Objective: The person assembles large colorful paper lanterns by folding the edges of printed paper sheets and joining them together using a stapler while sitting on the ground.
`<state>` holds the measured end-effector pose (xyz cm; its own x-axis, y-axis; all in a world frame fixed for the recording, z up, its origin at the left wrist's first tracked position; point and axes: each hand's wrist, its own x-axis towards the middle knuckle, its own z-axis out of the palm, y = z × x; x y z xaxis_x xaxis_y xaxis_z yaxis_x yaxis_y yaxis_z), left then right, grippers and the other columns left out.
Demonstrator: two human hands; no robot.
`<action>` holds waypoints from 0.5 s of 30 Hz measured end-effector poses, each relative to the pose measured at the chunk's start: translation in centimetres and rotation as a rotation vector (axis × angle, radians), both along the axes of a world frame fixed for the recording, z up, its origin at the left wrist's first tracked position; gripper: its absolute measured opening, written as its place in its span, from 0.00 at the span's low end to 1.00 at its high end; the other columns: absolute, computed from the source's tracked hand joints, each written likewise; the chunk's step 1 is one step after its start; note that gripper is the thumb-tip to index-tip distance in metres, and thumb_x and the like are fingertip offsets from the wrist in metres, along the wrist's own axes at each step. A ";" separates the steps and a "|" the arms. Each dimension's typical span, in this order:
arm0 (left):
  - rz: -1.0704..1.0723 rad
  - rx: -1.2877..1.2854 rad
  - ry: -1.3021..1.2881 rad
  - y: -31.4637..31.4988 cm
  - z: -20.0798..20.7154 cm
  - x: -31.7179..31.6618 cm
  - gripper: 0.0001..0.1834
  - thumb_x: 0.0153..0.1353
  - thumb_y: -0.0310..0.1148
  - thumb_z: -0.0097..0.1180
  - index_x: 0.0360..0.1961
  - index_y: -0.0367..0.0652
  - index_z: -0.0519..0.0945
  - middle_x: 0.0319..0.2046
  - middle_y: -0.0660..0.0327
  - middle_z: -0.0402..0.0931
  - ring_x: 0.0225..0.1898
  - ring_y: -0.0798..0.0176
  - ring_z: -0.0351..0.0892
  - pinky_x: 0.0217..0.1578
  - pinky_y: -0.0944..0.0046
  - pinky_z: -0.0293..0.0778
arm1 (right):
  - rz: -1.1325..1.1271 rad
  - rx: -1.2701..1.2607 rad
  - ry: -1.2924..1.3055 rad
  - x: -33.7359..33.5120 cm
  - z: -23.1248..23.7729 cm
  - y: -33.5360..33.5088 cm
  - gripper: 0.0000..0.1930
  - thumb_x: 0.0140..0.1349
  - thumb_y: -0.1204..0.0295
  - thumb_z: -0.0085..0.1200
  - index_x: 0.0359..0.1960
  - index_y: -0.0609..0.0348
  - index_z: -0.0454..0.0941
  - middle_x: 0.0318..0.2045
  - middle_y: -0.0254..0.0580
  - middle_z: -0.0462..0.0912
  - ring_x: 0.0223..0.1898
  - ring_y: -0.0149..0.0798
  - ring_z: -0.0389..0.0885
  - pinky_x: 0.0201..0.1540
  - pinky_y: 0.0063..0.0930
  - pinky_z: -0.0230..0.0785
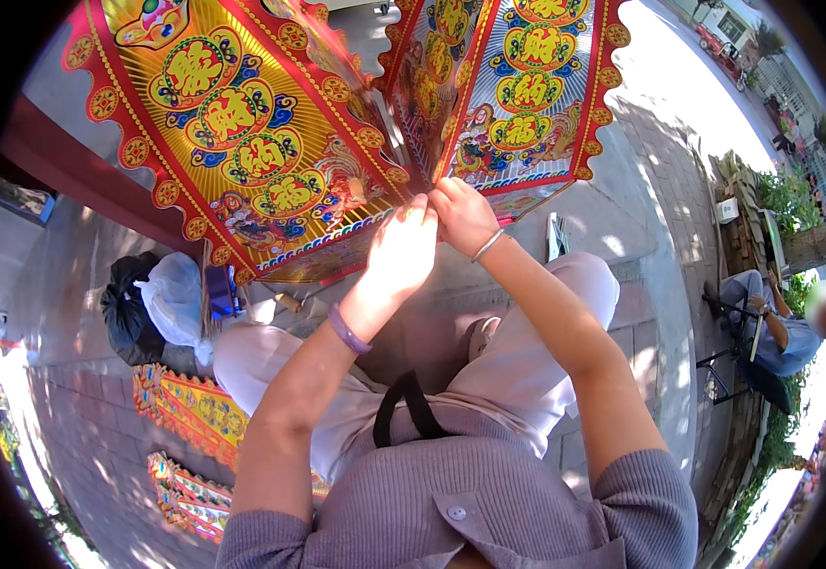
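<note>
My left hand (403, 248) and my right hand (463, 216) meet at the lower corner where two decorated paper panels come together. On the left stands the gold panel (206, 175), with a red scalloped border and yellow characters in ovals. The silver panel (555, 85) on the right has a similar red border. Both hands have their fingers closed in a pinch, the tips touching or nearly so. Whatever lies between the fingertips is hidden. The left wrist carries a purple bangle (348, 330), the right a silver one (489, 244).
More decorated strips (195, 408) lie on the paving at lower left. A black bag (130, 308) and a white plastic bag (172, 299) sit beside a blue item (223, 292). A wooden-handled tool (288, 302) lies near my knee. At right, a person (778, 332) sits by plants.
</note>
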<state>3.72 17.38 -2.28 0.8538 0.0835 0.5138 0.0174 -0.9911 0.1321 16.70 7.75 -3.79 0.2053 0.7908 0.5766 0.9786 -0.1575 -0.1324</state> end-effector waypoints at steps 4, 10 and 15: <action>0.008 -0.136 -0.090 0.6 -0.4 -0.4 0.17 0.58 0.28 0.51 0.50 0.41 0.76 0.54 0.54 0.71 0.39 0.49 0.80 0.41 0.56 0.78 | -0.161 0.256 0.462 -1.5 -1.3 0.9 0.08 0.51 0.78 0.56 0.33 0.59 0.73 0.30 0.43 0.77 0.35 0.47 0.78 0.37 0.35 0.73; -0.041 0.094 0.000 2.1 0.4 0.3 0.25 0.51 0.29 0.54 0.52 0.36 0.73 0.53 0.54 0.72 0.44 0.51 0.78 0.48 0.56 0.74 | -0.393 0.477 0.705 -2.8 -4.1 1.8 0.09 0.54 0.79 0.60 0.37 0.60 0.78 0.30 0.39 0.82 0.29 0.33 0.82 0.35 0.26 0.75; -0.109 0.242 0.149 3.8 1.2 2.5 0.08 0.52 0.29 0.52 0.33 0.37 0.77 0.39 0.55 0.76 0.44 0.54 0.78 0.48 0.57 0.73 | -0.337 0.572 0.755 -3.6 -4.6 1.7 0.08 0.54 0.79 0.60 0.37 0.61 0.80 0.30 0.40 0.81 0.28 0.34 0.81 0.35 0.25 0.74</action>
